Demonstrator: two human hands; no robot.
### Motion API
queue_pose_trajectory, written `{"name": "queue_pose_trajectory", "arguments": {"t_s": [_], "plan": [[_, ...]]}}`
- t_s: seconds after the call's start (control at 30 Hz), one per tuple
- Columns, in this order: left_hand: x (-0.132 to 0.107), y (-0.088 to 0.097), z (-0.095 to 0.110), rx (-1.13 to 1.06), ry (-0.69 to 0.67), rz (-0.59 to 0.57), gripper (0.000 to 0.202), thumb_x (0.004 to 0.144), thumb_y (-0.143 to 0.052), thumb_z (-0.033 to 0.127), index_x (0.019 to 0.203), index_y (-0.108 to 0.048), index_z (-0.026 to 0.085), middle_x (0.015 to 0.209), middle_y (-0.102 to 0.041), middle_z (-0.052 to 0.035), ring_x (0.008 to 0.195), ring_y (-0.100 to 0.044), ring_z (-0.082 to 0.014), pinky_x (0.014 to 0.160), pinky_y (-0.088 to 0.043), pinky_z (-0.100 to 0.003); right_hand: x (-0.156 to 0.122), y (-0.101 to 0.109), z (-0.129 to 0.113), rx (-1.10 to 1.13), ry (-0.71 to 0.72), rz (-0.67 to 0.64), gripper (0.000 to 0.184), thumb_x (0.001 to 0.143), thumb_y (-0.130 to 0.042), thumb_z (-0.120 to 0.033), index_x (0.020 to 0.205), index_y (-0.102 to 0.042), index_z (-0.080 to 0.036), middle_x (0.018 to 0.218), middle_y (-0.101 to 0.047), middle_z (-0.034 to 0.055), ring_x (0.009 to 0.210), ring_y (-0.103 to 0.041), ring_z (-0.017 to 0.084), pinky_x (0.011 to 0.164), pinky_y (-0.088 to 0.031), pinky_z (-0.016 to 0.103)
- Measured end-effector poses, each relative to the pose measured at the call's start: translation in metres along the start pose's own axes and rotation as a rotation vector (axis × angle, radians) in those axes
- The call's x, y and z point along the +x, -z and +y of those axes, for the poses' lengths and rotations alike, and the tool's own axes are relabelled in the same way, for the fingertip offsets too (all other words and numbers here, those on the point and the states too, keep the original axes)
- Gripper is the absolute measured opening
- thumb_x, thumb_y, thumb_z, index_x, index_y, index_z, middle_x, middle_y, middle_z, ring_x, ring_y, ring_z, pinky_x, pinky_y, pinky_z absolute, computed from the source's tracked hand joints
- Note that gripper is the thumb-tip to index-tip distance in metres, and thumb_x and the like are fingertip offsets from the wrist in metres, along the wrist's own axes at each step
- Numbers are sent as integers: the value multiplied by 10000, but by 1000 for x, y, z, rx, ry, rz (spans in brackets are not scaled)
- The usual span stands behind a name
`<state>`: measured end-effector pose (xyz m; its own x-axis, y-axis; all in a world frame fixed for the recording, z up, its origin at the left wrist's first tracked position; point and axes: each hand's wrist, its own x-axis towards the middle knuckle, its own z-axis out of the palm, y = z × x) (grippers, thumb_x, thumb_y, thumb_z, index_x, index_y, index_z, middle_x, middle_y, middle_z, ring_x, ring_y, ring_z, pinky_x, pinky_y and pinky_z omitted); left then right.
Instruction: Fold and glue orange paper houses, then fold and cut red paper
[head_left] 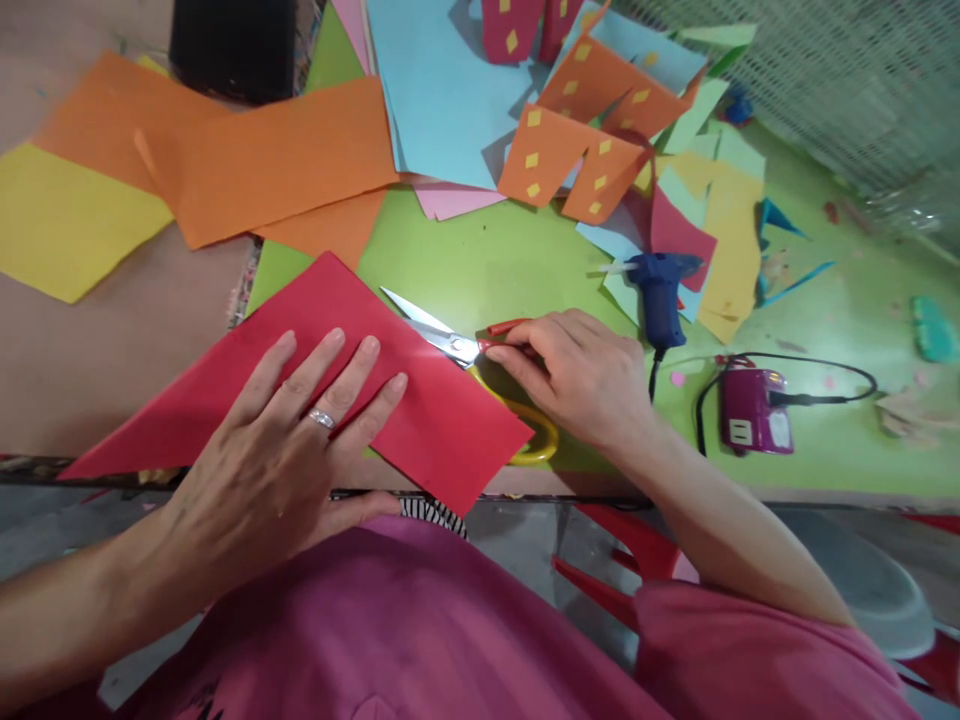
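Note:
My left hand lies flat with fingers spread on a red sheet of paper, pressing it to the table's near edge; a ring is on one finger. My right hand is curled over the red and yellow handles of a pair of scissors, fingers closed on them. The scissors lie on the green table surface, blades open and pointing left beside the red sheet's upper edge.
Orange sheets, a yellow sheet and light blue sheets lie farther back. Orange folded pieces with yellow squares stand behind the scissors. A blue glue gun and a purple plug adapter with black cord lie right.

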<state>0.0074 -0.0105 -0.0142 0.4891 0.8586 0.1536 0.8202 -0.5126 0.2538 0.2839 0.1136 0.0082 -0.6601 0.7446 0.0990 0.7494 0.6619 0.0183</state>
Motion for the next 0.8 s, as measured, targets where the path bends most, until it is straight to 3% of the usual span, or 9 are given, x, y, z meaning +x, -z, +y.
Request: {"name": "queue_pose_trajectory", "arguments": {"t_s": [0.13, 0.37, 0.5, 0.67, 0.8], "plan": [[0, -1, -2, 36, -16, -18, 867, 985, -533, 662, 1645, -319, 141, 1686, -374, -221, 1575, -318, -443, 1281, -239, -688, 6, 0, -2, 21, -11, -6, 464, 1097, -414, -515, 975, -749, -217, 933, -796, 72, 876, -680, 208, 703, -424, 322], [4, -1, 2, -18, 14, 0, 864, 933, -610, 673, 1584, -445, 129, 1645, -439, -232, 1530, -394, -465, 1260, -297, -681, 18, -3, -6, 22, -15, 2, 473, 1097, -414, -519, 963, -745, -209, 935, -794, 72, 874, -669, 209, 724, -431, 329], [3, 5, -5, -4, -25, -2, 868, 965, -522, 698, 1616, -385, 140, 1663, -413, -225, 1546, -371, -451, 1255, -316, -667, 25, -3, -10, 21, 5, -15, 480, 1104, -399, -512, 986, -748, -205, 926, -780, 77, 889, -663, 209, 734, -431, 328], [6, 12, -22, 54, 7, 85, 912, 1003, -431, 697, 1631, -298, 50, 1645, -399, -296, 1561, -340, -454, 1265, -280, -671, 18, -2, -6, -37, 47, 17, 507, 1108, -375, -525, 939, -734, -208, 888, -777, 64, 844, -661, 194, 703, -415, 323], [5, 6, -19, 42, 52, 44, 925, 983, -450, 728, 1617, -340, 63, 1655, -387, -289, 1561, -341, -454, 1255, -314, -655, 7, 0, -6, -56, 75, 29, 465, 1099, -429, -507, 893, -721, -209, 855, -780, 51, 802, -660, 184, 693, -418, 315]]}}
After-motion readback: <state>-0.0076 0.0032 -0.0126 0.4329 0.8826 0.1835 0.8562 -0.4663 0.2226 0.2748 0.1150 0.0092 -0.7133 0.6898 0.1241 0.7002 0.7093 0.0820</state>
